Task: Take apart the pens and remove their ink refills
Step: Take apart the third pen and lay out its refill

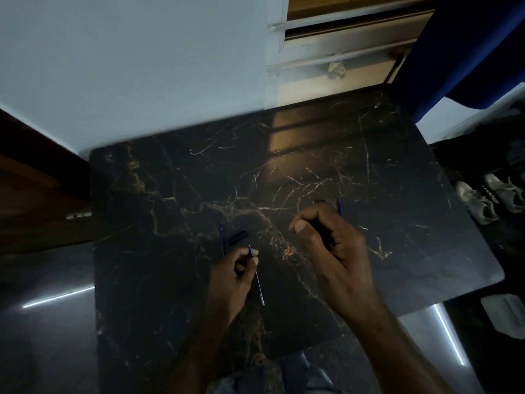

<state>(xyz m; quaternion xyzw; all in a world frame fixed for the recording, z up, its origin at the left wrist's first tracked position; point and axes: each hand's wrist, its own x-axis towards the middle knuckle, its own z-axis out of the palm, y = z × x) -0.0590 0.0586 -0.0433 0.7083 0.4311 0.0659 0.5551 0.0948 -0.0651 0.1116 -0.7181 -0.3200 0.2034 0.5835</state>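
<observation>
Seen from above in a dim room: a dark marbled counter (176,177) veined in gold, set against a pale wall (127,66), with a slatted window (341,38) and a blue curtain (460,52) at the far right. Worn shoes (491,197) lay on the floor to the right.

Pinched between thumb and fingertips of the left hand (235,268): a thin ink refill (257,275), long axis running near to far, metal tip toward the wearer, blue end away and slightly left. Closed around a dark pen barrel (321,231): the right hand (326,237), most of the barrel hidden, direction hard to tell. Lay on the counter just beyond the left hand: a short dark pen piece (238,237) and a slim blue refill (222,237). Showed past the right knuckles: another blue pen (339,206).
</observation>
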